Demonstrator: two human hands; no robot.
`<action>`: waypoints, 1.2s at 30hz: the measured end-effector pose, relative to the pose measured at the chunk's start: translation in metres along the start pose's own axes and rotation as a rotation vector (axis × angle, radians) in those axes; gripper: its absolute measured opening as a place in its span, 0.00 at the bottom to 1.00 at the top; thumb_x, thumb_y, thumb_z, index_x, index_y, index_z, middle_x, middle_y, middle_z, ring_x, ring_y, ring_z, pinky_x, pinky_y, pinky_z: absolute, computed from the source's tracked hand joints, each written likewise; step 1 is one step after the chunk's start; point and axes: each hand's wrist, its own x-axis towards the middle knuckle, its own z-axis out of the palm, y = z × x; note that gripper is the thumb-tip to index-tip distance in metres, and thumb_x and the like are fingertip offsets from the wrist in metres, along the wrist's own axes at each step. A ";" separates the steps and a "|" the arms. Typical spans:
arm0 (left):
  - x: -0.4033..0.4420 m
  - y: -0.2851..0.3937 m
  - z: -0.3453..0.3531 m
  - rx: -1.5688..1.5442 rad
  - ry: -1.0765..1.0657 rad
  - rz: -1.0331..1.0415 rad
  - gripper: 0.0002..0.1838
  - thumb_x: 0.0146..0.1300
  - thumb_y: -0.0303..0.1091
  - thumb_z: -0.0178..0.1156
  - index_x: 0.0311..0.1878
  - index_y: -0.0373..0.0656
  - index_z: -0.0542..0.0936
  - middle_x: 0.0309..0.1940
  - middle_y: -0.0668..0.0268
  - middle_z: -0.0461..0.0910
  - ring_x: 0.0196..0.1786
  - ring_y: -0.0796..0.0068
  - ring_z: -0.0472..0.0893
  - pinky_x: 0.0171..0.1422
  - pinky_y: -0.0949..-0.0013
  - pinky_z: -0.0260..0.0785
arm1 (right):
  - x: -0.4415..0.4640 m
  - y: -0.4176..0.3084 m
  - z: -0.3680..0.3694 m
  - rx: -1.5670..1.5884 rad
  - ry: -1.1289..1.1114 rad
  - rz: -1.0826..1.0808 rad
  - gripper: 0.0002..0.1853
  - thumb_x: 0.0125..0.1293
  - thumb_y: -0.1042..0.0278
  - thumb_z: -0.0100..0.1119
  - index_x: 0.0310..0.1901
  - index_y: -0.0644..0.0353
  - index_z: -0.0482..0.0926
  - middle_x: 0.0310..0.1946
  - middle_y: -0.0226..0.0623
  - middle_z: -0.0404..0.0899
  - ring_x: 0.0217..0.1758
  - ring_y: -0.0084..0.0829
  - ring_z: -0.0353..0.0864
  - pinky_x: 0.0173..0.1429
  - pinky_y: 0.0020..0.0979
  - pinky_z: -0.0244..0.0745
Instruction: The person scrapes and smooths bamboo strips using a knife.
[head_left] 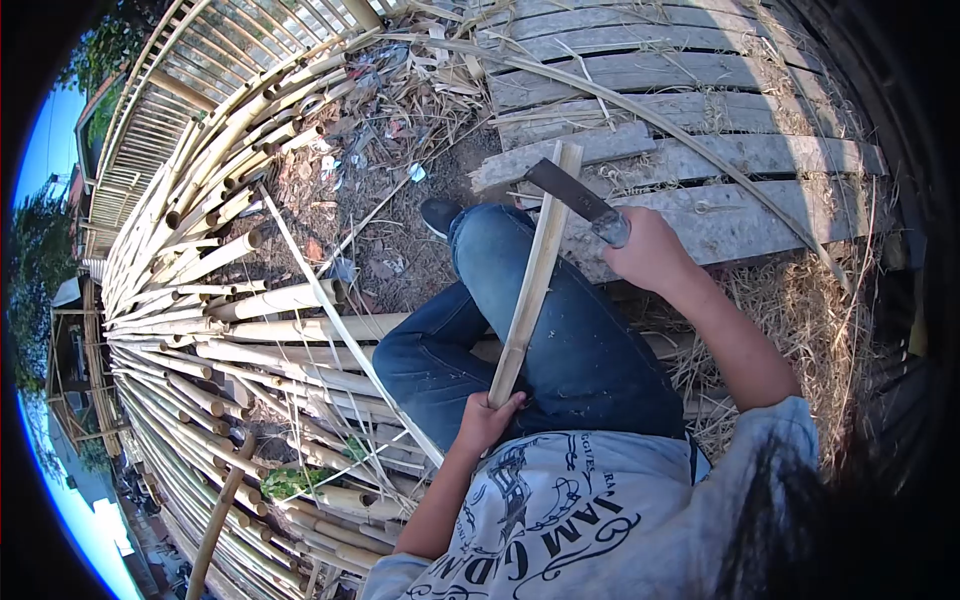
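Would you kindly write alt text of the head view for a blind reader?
A seated person's left hand holds a split bamboo strip across a denim-clad leg; the right hand holds a blade near the strip's far end. Bamboo poles and wooden planks lie nearby.

The blade (pixel 575 192) looks matt metal; the strip (pixel 533 285), bamboo

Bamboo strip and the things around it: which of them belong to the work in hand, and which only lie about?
In the work:
- bamboo strip, in left hand
- broad blade, in right hand

Seemingly lying about:
- bamboo poles
- long thin strip across planks
- dry shavings
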 end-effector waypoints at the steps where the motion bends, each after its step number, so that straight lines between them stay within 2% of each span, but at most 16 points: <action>1: 0.000 -0.003 0.003 -0.006 0.005 0.000 0.17 0.63 0.40 0.67 0.28 0.33 0.83 0.14 0.74 0.72 0.21 0.87 0.66 0.24 0.73 0.60 | -0.002 0.000 0.002 -0.009 -0.070 0.011 0.13 0.47 0.67 0.63 0.34 0.65 0.79 0.29 0.51 0.82 0.37 0.53 0.82 0.44 0.45 0.75; 4: -0.005 -0.016 0.002 -0.059 0.043 0.050 0.17 0.63 0.40 0.67 0.27 0.33 0.83 0.14 0.74 0.72 0.21 0.87 0.66 0.24 0.73 0.60 | 0.000 -0.011 -0.020 -0.191 -0.090 -0.070 0.12 0.49 0.68 0.62 0.35 0.64 0.80 0.32 0.53 0.82 0.42 0.53 0.82 0.49 0.45 0.76; 5: -0.003 -0.014 0.005 -0.089 0.052 0.069 0.17 0.63 0.40 0.67 0.26 0.35 0.83 0.13 0.75 0.71 0.19 0.87 0.66 0.22 0.74 0.58 | 0.002 -0.020 -0.031 -0.164 -0.185 -0.045 0.12 0.49 0.68 0.61 0.36 0.64 0.80 0.33 0.53 0.82 0.42 0.53 0.82 0.49 0.45 0.76; 8: 0.001 -0.011 0.005 -0.132 0.030 0.100 0.17 0.63 0.40 0.67 0.25 0.36 0.82 0.12 0.75 0.70 0.17 0.88 0.66 0.20 0.75 0.56 | 0.010 -0.011 -0.022 0.050 -0.046 0.052 0.10 0.47 0.69 0.61 0.32 0.65 0.78 0.28 0.52 0.81 0.38 0.54 0.81 0.44 0.45 0.75; 10: 0.002 -0.015 0.002 -0.073 0.007 0.039 0.17 0.63 0.39 0.67 0.27 0.34 0.82 0.14 0.75 0.71 0.20 0.87 0.65 0.23 0.72 0.60 | 0.003 -0.009 -0.012 -0.056 -0.062 0.022 0.10 0.48 0.70 0.60 0.32 0.65 0.78 0.29 0.52 0.81 0.38 0.53 0.81 0.44 0.45 0.75; 12: 0.000 -0.015 0.002 -0.045 0.036 0.096 0.17 0.63 0.40 0.67 0.28 0.33 0.83 0.14 0.75 0.71 0.21 0.87 0.65 0.24 0.73 0.61 | 0.000 -0.010 -0.015 -0.184 -0.023 -0.097 0.10 0.48 0.70 0.59 0.32 0.66 0.78 0.28 0.54 0.80 0.38 0.55 0.81 0.44 0.43 0.74; 14: -0.005 0.000 0.001 -0.129 0.030 0.099 0.18 0.63 0.40 0.68 0.26 0.33 0.81 0.14 0.73 0.70 0.21 0.87 0.65 0.24 0.73 0.61 | 0.008 -0.014 -0.023 -0.206 -0.009 -0.112 0.10 0.48 0.71 0.59 0.32 0.68 0.77 0.27 0.55 0.80 0.37 0.55 0.81 0.43 0.42 0.75; 16: -0.003 -0.007 0.003 -0.143 0.003 0.079 0.18 0.63 0.40 0.68 0.26 0.32 0.81 0.15 0.73 0.71 0.22 0.86 0.65 0.25 0.73 0.61 | 0.012 -0.020 -0.029 0.044 -0.095 0.119 0.13 0.48 0.69 0.61 0.36 0.65 0.81 0.31 0.54 0.82 0.41 0.53 0.83 0.48 0.43 0.76; 17: -0.001 -0.017 0.002 -0.105 0.008 0.098 0.19 0.63 0.41 0.68 0.25 0.33 0.81 0.14 0.73 0.71 0.20 0.86 0.66 0.23 0.73 0.59 | 0.007 -0.011 -0.015 -0.107 -0.119 0.062 0.12 0.47 0.69 0.63 0.34 0.66 0.80 0.29 0.55 0.81 0.38 0.53 0.83 0.45 0.42 0.76; 22: -0.005 -0.007 0.001 -0.144 0.051 0.145 0.19 0.63 0.42 0.68 0.25 0.34 0.81 0.13 0.74 0.71 0.18 0.86 0.66 0.21 0.73 0.58 | 0.009 -0.013 -0.023 -0.065 -0.178 -0.010 0.12 0.45 0.70 0.64 0.33 0.67 0.80 0.29 0.55 0.81 0.38 0.54 0.82 0.45 0.42 0.76; 24: -0.004 0.002 0.002 -0.164 0.041 0.172 0.19 0.63 0.42 0.68 0.25 0.34 0.81 0.13 0.74 0.70 0.19 0.87 0.65 0.21 0.73 0.57 | 0.015 -0.004 -0.017 0.021 -0.163 0.098 0.12 0.45 0.69 0.63 0.33 0.67 0.80 0.29 0.54 0.82 0.38 0.53 0.82 0.45 0.42 0.76; 25: -0.001 -0.009 0.002 -0.147 0.022 0.154 0.19 0.62 0.42 0.68 0.24 0.34 0.81 0.13 0.75 0.69 0.19 0.87 0.64 0.22 0.73 0.57 | 0.007 -0.004 -0.007 -0.139 -0.126 0.021 0.12 0.46 0.70 0.63 0.33 0.67 0.80 0.28 0.53 0.81 0.36 0.52 0.82 0.43 0.41 0.76; 29: 0.000 -0.011 0.002 -0.137 0.050 0.158 0.20 0.62 0.42 0.68 0.24 0.34 0.80 0.12 0.76 0.68 0.19 0.87 0.64 0.21 0.73 0.57 | 0.006 -0.012 -0.022 -0.102 -0.203 -0.054 0.12 0.46 0.69 0.62 0.34 0.67 0.80 0.29 0.54 0.81 0.37 0.53 0.82 0.44 0.42 0.76; 32: -0.001 -0.011 0.002 -0.143 0.034 0.149 0.20 0.62 0.42 0.68 0.22 0.35 0.79 0.13 0.76 0.68 0.19 0.87 0.64 0.22 0.73 0.57 | 0.004 0.001 -0.009 -0.108 -0.173 0.040 0.09 0.46 0.72 0.60 0.28 0.69 0.76 0.21 0.47 0.77 0.27 0.41 0.79 0.39 0.38 0.73; 34: -0.002 -0.011 0.002 -0.140 0.037 0.158 0.20 0.62 0.42 0.68 0.23 0.35 0.79 0.13 0.76 0.69 0.20 0.87 0.64 0.22 0.73 0.57 | 0.004 0.002 -0.014 -0.053 -0.165 0.031 0.09 0.46 0.73 0.60 0.28 0.69 0.75 0.21 0.47 0.77 0.27 0.39 0.80 0.39 0.38 0.73; 36: -0.002 -0.001 0.001 -0.143 0.035 0.148 0.19 0.62 0.41 0.68 0.23 0.35 0.79 0.14 0.76 0.69 0.20 0.87 0.64 0.22 0.73 0.57 | 0.008 -0.001 -0.023 -0.018 -0.106 -0.083 0.09 0.45 0.73 0.60 0.29 0.69 0.76 0.20 0.47 0.77 0.26 0.40 0.78 0.38 0.38 0.73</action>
